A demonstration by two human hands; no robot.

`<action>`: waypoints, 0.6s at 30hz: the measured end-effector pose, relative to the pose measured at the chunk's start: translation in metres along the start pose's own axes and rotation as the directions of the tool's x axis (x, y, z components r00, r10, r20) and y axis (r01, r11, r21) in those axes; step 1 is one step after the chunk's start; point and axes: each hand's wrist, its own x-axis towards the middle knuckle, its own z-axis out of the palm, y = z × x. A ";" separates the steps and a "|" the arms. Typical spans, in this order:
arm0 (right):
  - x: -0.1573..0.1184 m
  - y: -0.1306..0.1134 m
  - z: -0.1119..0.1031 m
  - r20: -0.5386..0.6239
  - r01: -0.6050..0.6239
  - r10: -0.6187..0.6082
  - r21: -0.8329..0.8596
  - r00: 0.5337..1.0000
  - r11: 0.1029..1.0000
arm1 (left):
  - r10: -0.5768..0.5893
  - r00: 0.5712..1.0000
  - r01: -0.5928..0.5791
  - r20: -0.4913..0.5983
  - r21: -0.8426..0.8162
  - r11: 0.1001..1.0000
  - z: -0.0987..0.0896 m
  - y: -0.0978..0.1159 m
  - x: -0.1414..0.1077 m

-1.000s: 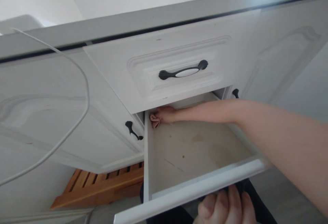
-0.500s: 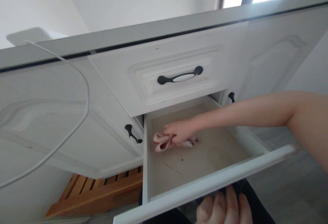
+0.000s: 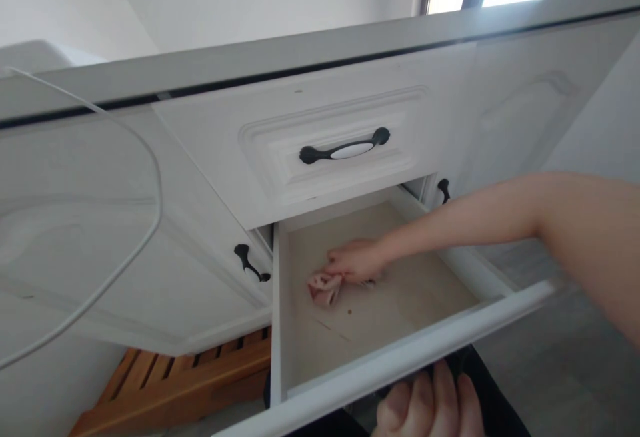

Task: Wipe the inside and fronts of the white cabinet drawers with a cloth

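Observation:
A white drawer (image 3: pixel 400 357) stands pulled out, its stained beige floor (image 3: pixel 415 300) bare. My right hand (image 3: pixel 357 262) reaches in from the right and presses a crumpled pink cloth (image 3: pixel 324 288) onto the floor near the drawer's left side. A small brown crumb (image 3: pixel 350 311) lies just in front of the cloth. My left hand (image 3: pixel 430 405) is below the drawer's front panel, fingers curled up against its underside; what it grips there is hidden.
Above is a closed white drawer with a black and white handle (image 3: pixel 345 147). Cabinet doors with black handles (image 3: pixel 250 262) flank the open drawer. A white cable (image 3: pixel 150 224) hangs at the left. A slatted wooden piece (image 3: pixel 175 384) lies on the floor.
My right hand drew the cloth from the drawer's back left corner forward to the middle of the floor. The cloth is now more bunched under the hand. My left hand stayed under the front panel.

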 end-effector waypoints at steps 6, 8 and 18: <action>-0.041 -0.034 0.001 0.303 0.155 -0.241 0.284 0.922 0.946 | -0.038 0.998 0.040 -0.052 0.049 0.998 0.005 0.006 0.005; -0.041 -0.014 -0.017 0.232 0.144 -0.165 0.105 0.959 0.984 | -0.068 0.996 0.070 -0.052 0.053 0.996 0.004 0.007 0.005; -0.016 0.084 -0.045 -0.159 -0.291 0.274 -0.096 0.948 0.952 | -0.125 0.992 0.125 -0.003 0.072 0.990 -0.001 0.009 0.017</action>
